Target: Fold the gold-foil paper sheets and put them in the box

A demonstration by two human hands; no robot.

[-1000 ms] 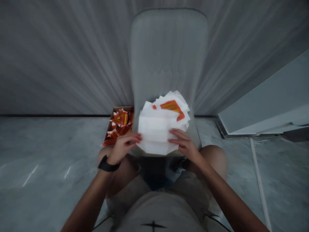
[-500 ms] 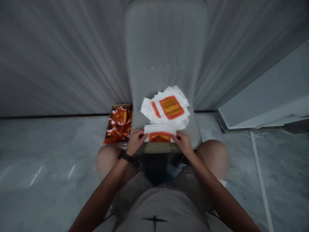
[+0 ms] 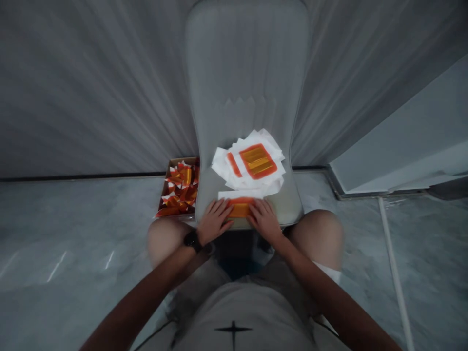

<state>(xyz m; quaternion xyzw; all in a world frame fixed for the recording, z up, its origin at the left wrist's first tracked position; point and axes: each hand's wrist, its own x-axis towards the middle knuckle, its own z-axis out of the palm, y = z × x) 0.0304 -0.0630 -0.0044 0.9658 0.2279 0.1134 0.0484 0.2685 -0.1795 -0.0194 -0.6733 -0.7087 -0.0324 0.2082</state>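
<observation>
The left hand (image 3: 215, 222) and right hand (image 3: 263, 222) lie flat, fingers spread, pressing a folded white-and-orange paper (image 3: 239, 208) onto the front of the grey chair seat (image 3: 288, 207). Uneven pressure could crease it askew, or a slip could push it off the edge. Just beyond, a nudge could slide the loose stack of printed paper sheets (image 3: 252, 163). Beside the seat sits a cardboard tray (image 3: 179, 160) of folded pieces (image 3: 181, 190).

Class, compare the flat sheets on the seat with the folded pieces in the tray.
The flat sheets lie in a loose overlapping pile; the folded pieces are jumbled, points up. The sheets look mostly white, the pieces mostly orange. The sheets rest on the grey seat, the pieces in a cardboard tray. Both show orange and gold.
</observation>
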